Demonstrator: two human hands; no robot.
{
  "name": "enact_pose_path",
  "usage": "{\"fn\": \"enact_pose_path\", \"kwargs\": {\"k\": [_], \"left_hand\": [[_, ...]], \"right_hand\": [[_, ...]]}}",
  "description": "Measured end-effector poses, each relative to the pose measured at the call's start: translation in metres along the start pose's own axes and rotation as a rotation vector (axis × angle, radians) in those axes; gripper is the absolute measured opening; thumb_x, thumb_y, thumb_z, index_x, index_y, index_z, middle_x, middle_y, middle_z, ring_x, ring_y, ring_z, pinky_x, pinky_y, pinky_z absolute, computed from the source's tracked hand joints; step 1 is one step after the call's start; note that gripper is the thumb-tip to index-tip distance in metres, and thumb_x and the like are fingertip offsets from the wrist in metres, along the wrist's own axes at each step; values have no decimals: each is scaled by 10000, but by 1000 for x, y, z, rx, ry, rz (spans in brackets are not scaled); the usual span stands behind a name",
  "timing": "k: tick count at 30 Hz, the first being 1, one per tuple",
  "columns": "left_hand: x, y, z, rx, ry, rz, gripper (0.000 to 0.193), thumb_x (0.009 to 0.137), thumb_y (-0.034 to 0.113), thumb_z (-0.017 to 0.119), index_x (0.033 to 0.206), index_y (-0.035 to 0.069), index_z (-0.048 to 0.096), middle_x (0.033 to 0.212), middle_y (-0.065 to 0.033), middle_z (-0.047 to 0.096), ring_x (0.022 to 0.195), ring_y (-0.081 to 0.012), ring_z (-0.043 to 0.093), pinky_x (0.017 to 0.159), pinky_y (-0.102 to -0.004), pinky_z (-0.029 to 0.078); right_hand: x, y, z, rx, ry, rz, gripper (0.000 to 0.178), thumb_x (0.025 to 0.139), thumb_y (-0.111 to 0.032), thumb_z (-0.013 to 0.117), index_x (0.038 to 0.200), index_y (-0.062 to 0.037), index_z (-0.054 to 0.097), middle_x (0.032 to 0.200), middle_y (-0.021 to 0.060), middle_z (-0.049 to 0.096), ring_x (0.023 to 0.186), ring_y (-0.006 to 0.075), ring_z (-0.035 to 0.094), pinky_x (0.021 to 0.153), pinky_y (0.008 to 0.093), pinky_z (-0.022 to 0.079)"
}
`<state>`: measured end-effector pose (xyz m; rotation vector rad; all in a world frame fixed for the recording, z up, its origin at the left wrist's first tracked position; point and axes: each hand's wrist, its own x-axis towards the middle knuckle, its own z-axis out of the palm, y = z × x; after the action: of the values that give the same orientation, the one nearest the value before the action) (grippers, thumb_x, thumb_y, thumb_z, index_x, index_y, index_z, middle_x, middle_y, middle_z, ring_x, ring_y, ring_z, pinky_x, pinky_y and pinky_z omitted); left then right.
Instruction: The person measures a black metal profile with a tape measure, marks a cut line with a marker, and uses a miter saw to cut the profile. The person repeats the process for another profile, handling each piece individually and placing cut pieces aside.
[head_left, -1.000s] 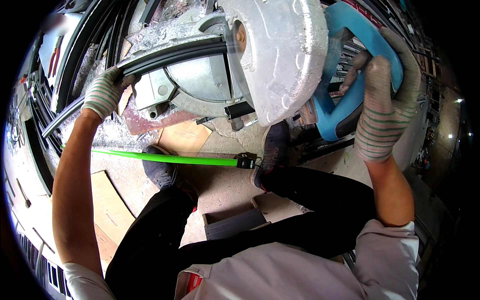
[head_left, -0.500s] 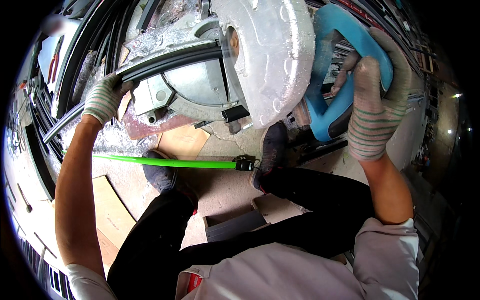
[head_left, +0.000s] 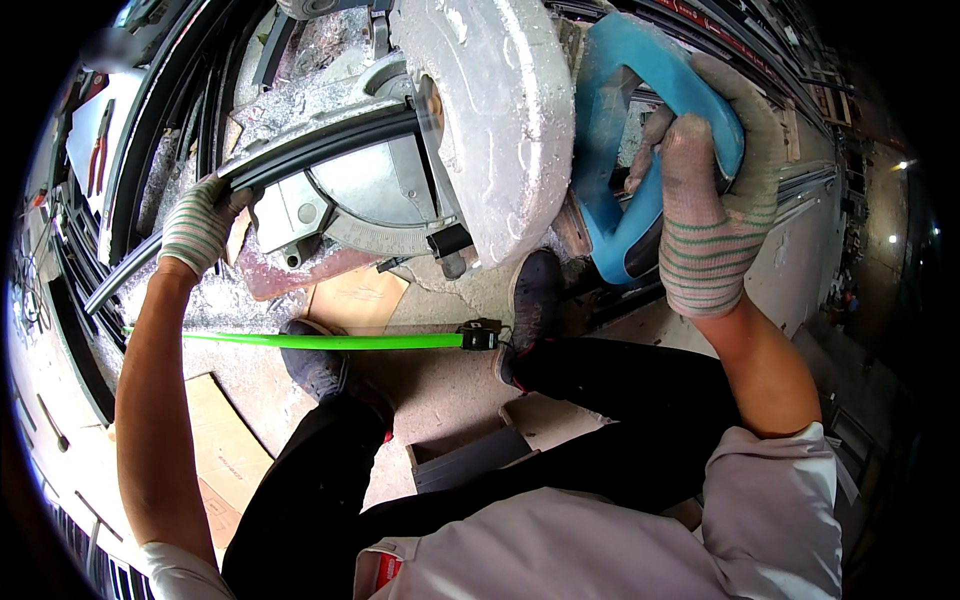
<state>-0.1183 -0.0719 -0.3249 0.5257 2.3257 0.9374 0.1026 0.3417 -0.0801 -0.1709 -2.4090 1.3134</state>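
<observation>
My left hand (head_left: 197,225), in a striped knit glove, is closed round a long dark metal profile (head_left: 330,140). The profile lies across the silver base of a miter saw (head_left: 375,180), against its fence. Its right end reaches the saw's cloudy, dust-coated blade guard (head_left: 500,130), which hides the blade. In a matching glove, my right hand (head_left: 715,215) wraps round the blue loop handle (head_left: 610,90) of the saw, thumb on the near side and fingertips showing through the loop. Whether a switch is pressed is hidden.
A tape measure (head_left: 480,336) with a bright green blade stretches over the floor before my shoes (head_left: 537,295). Cardboard (head_left: 228,430) and a dark open box (head_left: 470,460) lie nearby. Red-handled pliers (head_left: 98,160) rest at far left. Metal shavings and dark profiles surround the saw.
The saw's guard and handle, with my right hand on it, have shifted left in the picture. The base, profile and left hand shift left less. Both grips stay the same.
</observation>
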Motion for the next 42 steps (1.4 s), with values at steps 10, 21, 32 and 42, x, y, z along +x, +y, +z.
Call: {"fn": "enact_pose_path", "kwargs": {"k": [10, 21, 32, 42], "left_hand": [[-8, 34, -4, 88, -3, -70, 273, 990, 152, 713, 1190, -31, 675, 1081, -142, 746, 939, -162, 640, 885, -329, 520], [-6, 17, -6, 196, 18, -22, 336, 986, 234, 715, 1207, -17, 685, 1034, -178, 751, 861, -204, 658, 856, -358, 539], [-4, 17, -3, 146, 15, 3, 333, 992, 246, 702, 1209, -7, 697, 1028, -196, 750, 855, -229, 661, 854, -370, 539], [0, 3, -5, 99, -30, -78, 300, 1002, 86, 678, 1274, -39, 658, 1146, -109, 747, 1041, -134, 663, 951, -287, 519]], "right_hand": [[-3, 3, 1, 46, -18, -6, 452, 1052, -273, 619, 1436, -83, 474, 925, 79, 643, 751, 128, 625, 664, 280, 565], [-7, 10, 1, 1, -19, -74, 439, 1064, -232, 591, 1446, -69, 448, 922, 92, 635, 743, 134, 611, 681, 289, 562], [-16, 24, -3, -31, -8, -107, 449, 1064, -231, 592, 1459, -77, 440, 892, 95, 635, 720, 128, 613, 657, 290, 566], [-22, 25, 4, 79, 33, -85, 455, 1025, -196, 661, 1433, -83, 494, 973, -5, 592, 758, 44, 561, 731, 203, 507]]}}
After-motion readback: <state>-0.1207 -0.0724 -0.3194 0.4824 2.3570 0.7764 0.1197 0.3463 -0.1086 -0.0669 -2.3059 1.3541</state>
